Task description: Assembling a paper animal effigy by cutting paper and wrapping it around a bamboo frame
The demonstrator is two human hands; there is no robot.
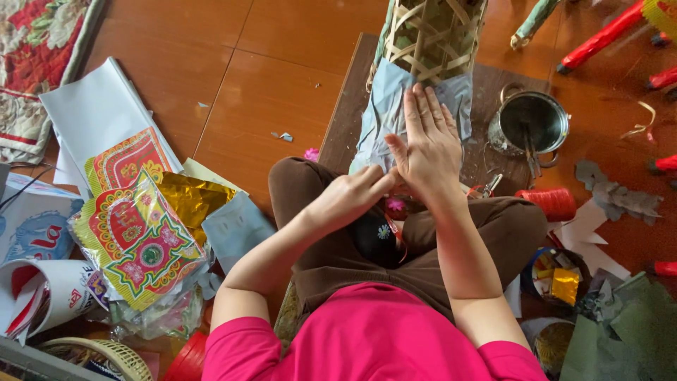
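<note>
One woven bamboo frame (pixel 434 35) stands at the far end of one dark board (pixel 349 113) on the floor, with one sheet of pale blue paper (pixel 384 113) lying against its lower part. The right hand (pixel 429 144) lies flat on that paper, fingers spread and straight, gripping nothing. The left hand (pixel 349 197) is loosely curled, its fingertips meeting the heel of the right hand; whether it pinches anything cannot be told. Beside the board sit one steel pot (pixel 530 123) and one red thread spool (pixel 553 203). On the person's left lies one stack of printed red-and-yellow paper sheets (pixel 137 240).
</note>
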